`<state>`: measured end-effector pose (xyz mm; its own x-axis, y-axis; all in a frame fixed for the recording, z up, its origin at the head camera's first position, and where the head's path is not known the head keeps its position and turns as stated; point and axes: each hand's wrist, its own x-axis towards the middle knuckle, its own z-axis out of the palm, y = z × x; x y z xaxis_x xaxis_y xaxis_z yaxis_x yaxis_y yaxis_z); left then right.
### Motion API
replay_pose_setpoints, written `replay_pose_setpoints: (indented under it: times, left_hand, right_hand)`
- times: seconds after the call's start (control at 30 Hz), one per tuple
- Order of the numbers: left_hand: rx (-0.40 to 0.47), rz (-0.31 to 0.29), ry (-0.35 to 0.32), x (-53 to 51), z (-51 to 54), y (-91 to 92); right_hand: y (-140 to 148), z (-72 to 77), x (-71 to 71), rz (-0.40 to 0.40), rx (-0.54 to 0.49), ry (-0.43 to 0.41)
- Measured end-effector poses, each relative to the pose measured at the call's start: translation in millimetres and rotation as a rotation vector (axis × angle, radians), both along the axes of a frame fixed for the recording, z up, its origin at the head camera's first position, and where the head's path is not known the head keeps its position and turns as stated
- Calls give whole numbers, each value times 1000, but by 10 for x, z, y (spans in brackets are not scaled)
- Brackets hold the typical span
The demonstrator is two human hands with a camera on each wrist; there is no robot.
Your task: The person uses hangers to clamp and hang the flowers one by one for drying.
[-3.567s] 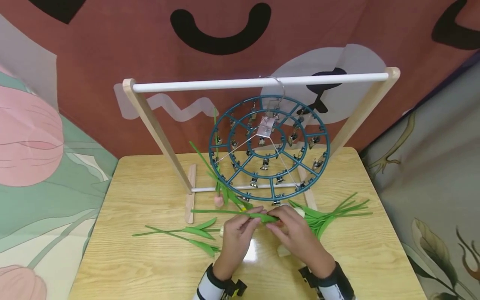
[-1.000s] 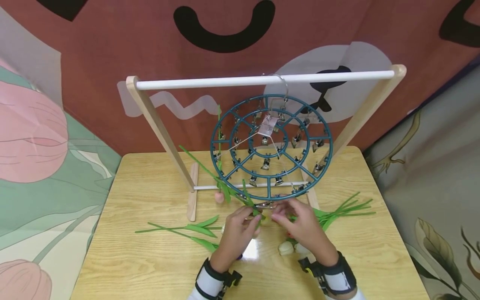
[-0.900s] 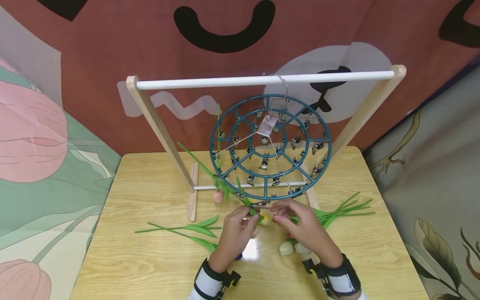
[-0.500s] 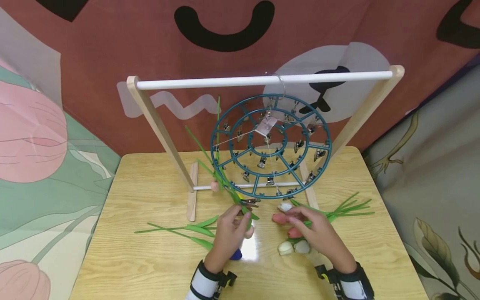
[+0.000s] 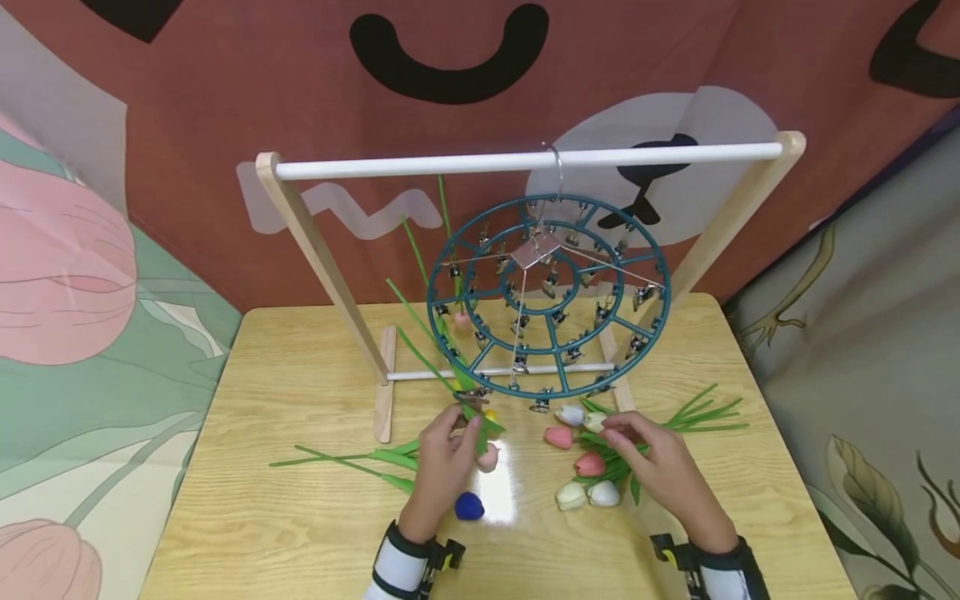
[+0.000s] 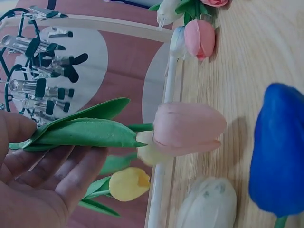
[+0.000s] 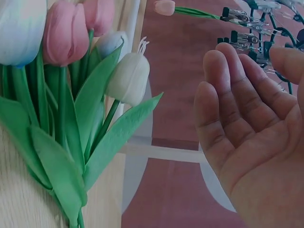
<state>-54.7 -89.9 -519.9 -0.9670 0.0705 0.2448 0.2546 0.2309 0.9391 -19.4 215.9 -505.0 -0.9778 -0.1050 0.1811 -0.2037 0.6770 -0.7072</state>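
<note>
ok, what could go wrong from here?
The ring hangs by a single hook on the white bar, so a tug might swing it.
The left grip pinches the pale pink tulip at its leaves; the flower could twist.
A yellow tulip is close by and might get knocked.

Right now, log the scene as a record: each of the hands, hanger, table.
left hand: holds pale pink tulip by its green part
right hand: by tulip bunch, holding nothing
round hanger: teal, with clips, hooked on white rail
table: wooden; blue tulip lies left of tulip bunch
</note>
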Motion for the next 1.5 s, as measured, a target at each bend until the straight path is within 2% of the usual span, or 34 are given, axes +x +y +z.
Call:
replay_pose_setpoints:
  times: [0.17, 0.27, 0.63, 0.83, 1.0, 1.1, 1.2, 1.4, 1.47, 1.5]
  left_hand:
    - [9, 25, -9, -34, 1, -23]
    - [-2, 26, -12, -55, 4, -36]
    - [12, 2, -31, -122, 8, -80]
    - [-4, 30, -40, -137, 16, -101]
    - [-31, 55, -23, -136, 2, -147]
    - [-53, 51, -9, -131, -31, -250]
    - [-188, 49, -1, -113, -62, -453]
    - [-693, 28, -42, -39, -125, -1018]
    - [-820, 23, -41, -2, -175, -1177]
    - [-869, 22, -15, 17, -205, -1246]
  right_hand:
    - [45, -19, 9, -27, 28, -5]
    - [75, -30, 10, -49, 76, 20]
    - [236, -95, -30, -65, 268, 224]
    - [344, -173, -48, -42, 366, 347]
    - [386, -230, -50, -25, 396, 392]
    - [393, -262, -49, -19, 414, 401]
    - [387, -291, -47, -12, 435, 401]
    - [371, -327, -46, -13, 476, 386]
    - [375, -331, -44, -10, 480, 370]
    - [377, -331, -44, -8, 481, 360]
